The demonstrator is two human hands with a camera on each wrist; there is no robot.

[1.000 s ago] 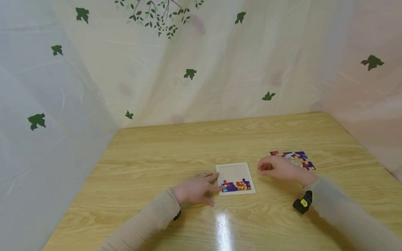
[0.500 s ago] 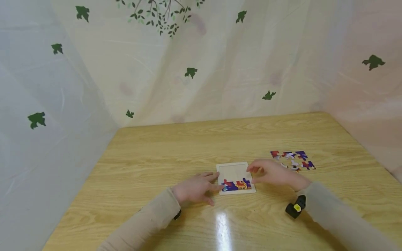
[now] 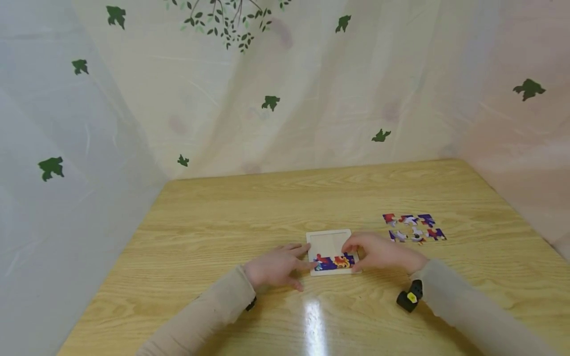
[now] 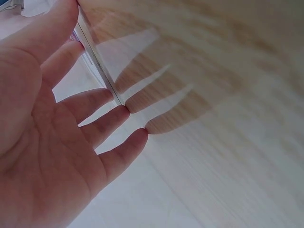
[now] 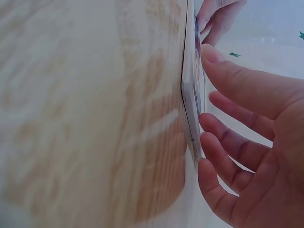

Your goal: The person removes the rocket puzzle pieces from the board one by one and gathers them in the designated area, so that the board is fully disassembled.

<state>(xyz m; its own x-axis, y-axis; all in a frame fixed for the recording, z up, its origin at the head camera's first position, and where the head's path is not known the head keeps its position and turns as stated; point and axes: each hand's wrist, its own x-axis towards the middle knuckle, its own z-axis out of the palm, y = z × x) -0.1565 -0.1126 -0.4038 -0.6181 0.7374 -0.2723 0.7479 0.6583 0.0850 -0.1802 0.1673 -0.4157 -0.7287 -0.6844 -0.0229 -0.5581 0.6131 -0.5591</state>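
Note:
A pale wooden puzzle tray [image 3: 329,234] lies on the table, a row of joined purple, red and orange jigsaw pieces [image 3: 331,263] along its near edge. My left hand [image 3: 276,267] rests at the tray's left side with fingers spread; one fingertip touches the leftmost piece. In the left wrist view, the other fingertips of the left hand [image 4: 71,123] meet the tray's edge and the tabletop. Over the tray's right side, my right hand [image 3: 380,251] has bent fingers and the thumb at the row's right end. The right wrist view shows the right hand [image 5: 256,128] with thumb and fingers apart, no piece visible between them.
Two rows of loose jigsaw pieces [image 3: 414,228] lie on the wooden table [image 3: 231,212], to the right of the tray and beyond the right hand. A pale curtain [image 3: 311,138] with green bird shapes hangs behind the table and along its sides.
My right hand has moved left from beside the loose pieces onto the tray's right side, uncovering those pieces. The left hand and the tray have stayed in place.

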